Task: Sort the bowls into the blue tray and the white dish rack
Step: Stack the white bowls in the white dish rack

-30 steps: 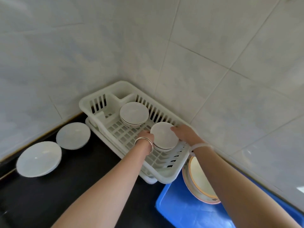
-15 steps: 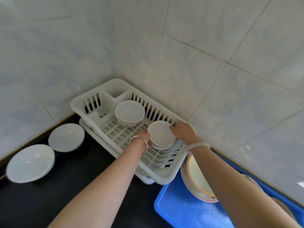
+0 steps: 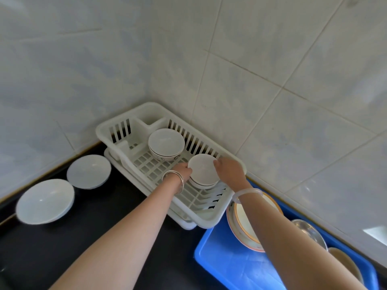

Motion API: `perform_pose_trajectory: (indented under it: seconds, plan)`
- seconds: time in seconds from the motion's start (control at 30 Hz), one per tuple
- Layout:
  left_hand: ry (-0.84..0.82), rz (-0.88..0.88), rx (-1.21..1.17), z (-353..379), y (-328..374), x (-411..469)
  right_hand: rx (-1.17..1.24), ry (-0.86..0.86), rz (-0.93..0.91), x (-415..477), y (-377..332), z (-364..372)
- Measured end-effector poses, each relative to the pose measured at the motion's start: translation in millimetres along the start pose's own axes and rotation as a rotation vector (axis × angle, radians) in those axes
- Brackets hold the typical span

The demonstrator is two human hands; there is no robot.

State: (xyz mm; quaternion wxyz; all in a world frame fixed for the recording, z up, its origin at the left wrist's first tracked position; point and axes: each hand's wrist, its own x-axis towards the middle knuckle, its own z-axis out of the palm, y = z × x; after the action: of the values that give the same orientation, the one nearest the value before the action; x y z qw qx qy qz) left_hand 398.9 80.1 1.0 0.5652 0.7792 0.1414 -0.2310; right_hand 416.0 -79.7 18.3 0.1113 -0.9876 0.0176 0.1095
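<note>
The white dish rack [image 3: 117, 127] stands in the wall corner. A small white bowl [image 3: 202, 170] sits at its near end on top of another one. My left hand [image 3: 181, 168] grips its left rim and my right hand [image 3: 229, 171] grips its right rim. Another stack of white bowls [image 3: 166, 143] stands further back in the rack. The blue tray [image 3: 226, 262] lies at the lower right and holds an orange-rimmed bowl [image 3: 245, 222], a metal bowl [image 3: 310, 231] and a beige bowl [image 3: 345, 264], partly hidden by my right arm.
Two white shallow bowls lie on the black counter to the left, one nearer [image 3: 45, 200] and one further back [image 3: 89, 171]. Tiled walls close in behind the rack and along the right of the tray.
The view has shifted a little. Both hands stay on the small bowl at the rack's near end.
</note>
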Motion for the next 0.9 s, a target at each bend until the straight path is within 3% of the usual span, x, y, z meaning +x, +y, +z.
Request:
perform_pose_trajectory:
  seconds: [0.13, 0.27, 0.37, 0.5, 0.7, 0.9]
  plan:
    - [0.123, 0.067, 0.107, -18.3, 3.9, -20.0, 0.197, -0.036, 0.006, -19.6, -13.6, -5.8]
    - [0.297, 0.194, 0.052, -47.2, -10.0, -54.2, 0.318, -0.060, -0.023, -48.4, -45.0, -11.6]
    - [0.430, 0.223, 0.028, -69.6, -39.2, -82.3, 0.410, -0.050, -0.139, -74.5, -82.3, -7.3]
    - [0.571, 0.168, 0.042, -97.7, -90.7, -111.1, 0.452, -0.094, -0.286, -102.9, -138.7, 24.3]
    - [0.866, 0.035, 0.140, -150.3, -158.2, -127.5, 0.456, -0.282, -0.222, -92.5, -201.3, 83.5]
    - [0.970, -0.141, 0.117, -184.1, -203.9, -125.5, 0.360, -0.322, -0.180, -63.5, -243.8, 119.4]
